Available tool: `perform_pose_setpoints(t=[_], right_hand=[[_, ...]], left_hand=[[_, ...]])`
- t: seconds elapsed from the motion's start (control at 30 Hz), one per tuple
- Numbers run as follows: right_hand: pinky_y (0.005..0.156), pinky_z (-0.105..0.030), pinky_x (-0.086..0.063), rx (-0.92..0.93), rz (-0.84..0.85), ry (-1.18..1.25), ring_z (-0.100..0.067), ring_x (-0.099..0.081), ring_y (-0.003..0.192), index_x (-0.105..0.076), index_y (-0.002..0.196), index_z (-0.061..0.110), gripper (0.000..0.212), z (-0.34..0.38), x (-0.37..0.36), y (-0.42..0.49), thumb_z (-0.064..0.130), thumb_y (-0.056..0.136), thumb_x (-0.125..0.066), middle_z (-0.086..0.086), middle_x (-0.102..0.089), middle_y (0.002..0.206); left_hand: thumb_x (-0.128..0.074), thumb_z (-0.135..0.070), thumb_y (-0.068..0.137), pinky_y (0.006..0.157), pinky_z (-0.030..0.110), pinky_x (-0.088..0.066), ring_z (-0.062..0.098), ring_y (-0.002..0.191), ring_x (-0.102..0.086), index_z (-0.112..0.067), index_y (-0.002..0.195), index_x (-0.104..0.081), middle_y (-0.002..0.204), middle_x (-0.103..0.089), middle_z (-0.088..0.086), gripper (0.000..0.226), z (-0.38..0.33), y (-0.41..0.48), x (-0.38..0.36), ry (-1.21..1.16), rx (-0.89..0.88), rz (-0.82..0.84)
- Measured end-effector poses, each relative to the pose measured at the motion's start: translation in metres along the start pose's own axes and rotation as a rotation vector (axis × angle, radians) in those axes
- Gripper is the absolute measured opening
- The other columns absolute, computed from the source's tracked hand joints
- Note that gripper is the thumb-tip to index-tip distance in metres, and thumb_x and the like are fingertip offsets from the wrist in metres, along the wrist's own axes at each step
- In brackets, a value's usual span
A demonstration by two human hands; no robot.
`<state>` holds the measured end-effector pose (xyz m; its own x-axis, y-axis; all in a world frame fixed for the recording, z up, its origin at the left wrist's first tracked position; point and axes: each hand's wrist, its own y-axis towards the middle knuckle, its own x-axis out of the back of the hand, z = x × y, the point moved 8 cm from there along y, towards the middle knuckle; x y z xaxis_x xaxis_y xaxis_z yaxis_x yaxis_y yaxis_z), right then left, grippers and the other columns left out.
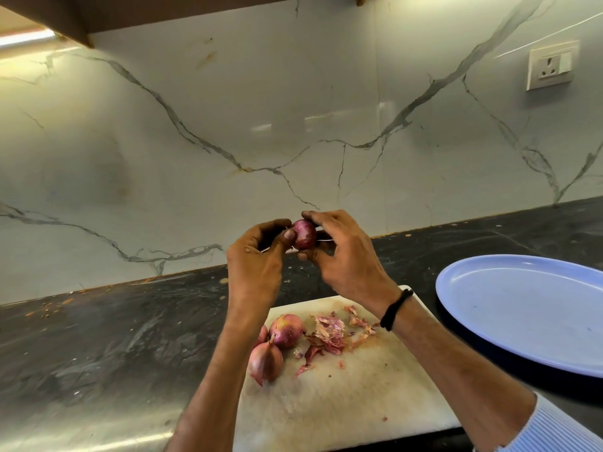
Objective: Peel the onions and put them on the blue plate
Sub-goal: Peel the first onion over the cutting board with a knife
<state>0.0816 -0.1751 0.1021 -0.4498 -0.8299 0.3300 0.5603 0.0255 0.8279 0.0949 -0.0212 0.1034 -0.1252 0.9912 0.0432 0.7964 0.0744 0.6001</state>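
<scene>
Left hand (257, 256): raised, fingers curled, thumb pressing onion (304, 234).
Right hand (342, 252): raised opposite, fingertips pinching same onion.

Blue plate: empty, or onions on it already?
Empty where visible: the blue plate shows only bare surface; its right edge runs out of frame.
</scene>
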Motion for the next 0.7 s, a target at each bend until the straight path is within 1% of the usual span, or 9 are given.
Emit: perform_pose_setpoints(t=[0.1,0.2,0.27,0.33,0.4,0.47,0.57,0.63,0.7], right_hand=[[0.097,-0.037,-0.055,-0.082,0.045,0.096,-0.019,-0.058,0.117,-0.057,0.134,0.011,0.059,-0.005,-0.003,0.002,0.016,0.081,-0.081,-0.006,-0.056,0.127],[0.097,-0.037,-0.055,-0.168,0.115,0.212,-0.018,-0.061,0.117,-0.056,0.132,0.012,0.057,-0.012,-0.01,0.002,0.015,0.081,-0.08,-0.004,-0.06,0.127],[0.096,-0.038,-0.056,-0.191,0.143,0.249,-0.019,-0.062,0.116,-0.056,0.129,0.013,0.054,-0.014,-0.011,0.001,0.011,0.081,-0.08,-0.004,-0.061,0.125],[0.095,-0.041,-0.056,-0.199,0.159,0.272,-0.02,-0.062,0.115,-0.057,0.126,0.013,0.052,-0.015,-0.011,0.002,0.007,0.08,-0.08,-0.006,-0.062,0.124],[0.095,-0.039,-0.056,-0.209,0.186,0.266,-0.02,-0.063,0.114,-0.057,0.125,0.012,0.052,-0.016,-0.011,0.002,0.004,0.079,-0.079,-0.007,-0.062,0.123],[0.096,-0.035,-0.056,-0.211,0.207,0.249,-0.018,-0.064,0.113,-0.058,0.125,0.01,0.051,-0.015,-0.012,0.002,0.003,0.079,-0.079,-0.007,-0.064,0.122],[0.095,-0.028,-0.055,-0.206,0.219,0.246,-0.014,-0.066,0.109,-0.058,0.124,0.008,0.049,-0.014,-0.013,0.0,0.001,0.08,-0.079,-0.007,-0.067,0.118],[0.093,-0.025,-0.055,-0.193,0.218,0.227,-0.013,-0.067,0.107,-0.058,0.123,0.006,0.049,-0.013,-0.013,0.0,0.0,0.08,-0.078,-0.007,-0.068,0.116],[0.092,-0.023,-0.055,-0.166,0.206,0.195,-0.012,-0.067,0.106,-0.058,0.124,0.006,0.049,-0.012,-0.01,-0.001,0.0,0.08,-0.079,-0.006,-0.069,0.115]], left_hand=[[-0.07,-0.023,0.09,0.086,0.024,-0.057,0.007,0.095,-0.069,-0.028,0.102,-0.066,0.099,-0.071,-0.009,0.013,-0.002,0.001,0.001,0.078,-0.023,-0.033],[-0.067,-0.022,0.094,0.086,0.024,-0.055,0.009,0.097,-0.066,-0.028,0.105,-0.062,0.103,-0.068,-0.007,0.013,-0.004,0.001,0.0,0.216,-0.104,-0.002],[-0.065,-0.019,0.095,0.085,0.016,-0.051,0.002,0.099,-0.061,-0.028,0.107,-0.06,0.108,-0.062,-0.006,0.016,-0.006,0.002,-0.002,0.3,-0.181,0.029],[-0.065,-0.017,0.095,0.079,0.006,-0.046,-0.009,0.096,-0.055,-0.027,0.106,-0.057,0.105,-0.055,-0.01,0.017,-0.009,0.004,-0.005,0.373,-0.265,0.066],[-0.064,-0.016,0.096,0.076,0.004,-0.042,-0.008,0.093,-0.053,-0.025,0.104,-0.056,0.1,-0.052,-0.01,0.014,-0.01,0.004,-0.008,0.445,-0.347,0.106],[-0.061,-0.017,0.098,0.075,0.01,-0.043,0.002,0.09,-0.053,-0.018,0.106,-0.059,0.1,-0.051,-0.006,0.008,-0.01,0.003,-0.008,0.499,-0.407,0.13],[-0.053,-0.023,0.099,0.076,0.027,-0.046,0.018,0.091,-0.053,-0.012,0.111,-0.063,0.101,-0.049,-0.007,0.019,-0.011,0.003,-0.01,0.58,-0.466,0.137],[-0.05,-0.021,0.098,0.076,0.03,-0.047,0.02,0.092,-0.053,-0.01,0.112,-0.063,0.101,-0.048,-0.008,0.022,-0.011,0.001,-0.013,0.618,-0.497,0.145],[-0.051,-0.015,0.098,0.077,0.029,-0.045,0.02,0.091,-0.053,-0.011,0.109,-0.062,0.099,-0.049,-0.008,0.016,-0.01,0.0,-0.016,0.638,-0.513,0.151]])
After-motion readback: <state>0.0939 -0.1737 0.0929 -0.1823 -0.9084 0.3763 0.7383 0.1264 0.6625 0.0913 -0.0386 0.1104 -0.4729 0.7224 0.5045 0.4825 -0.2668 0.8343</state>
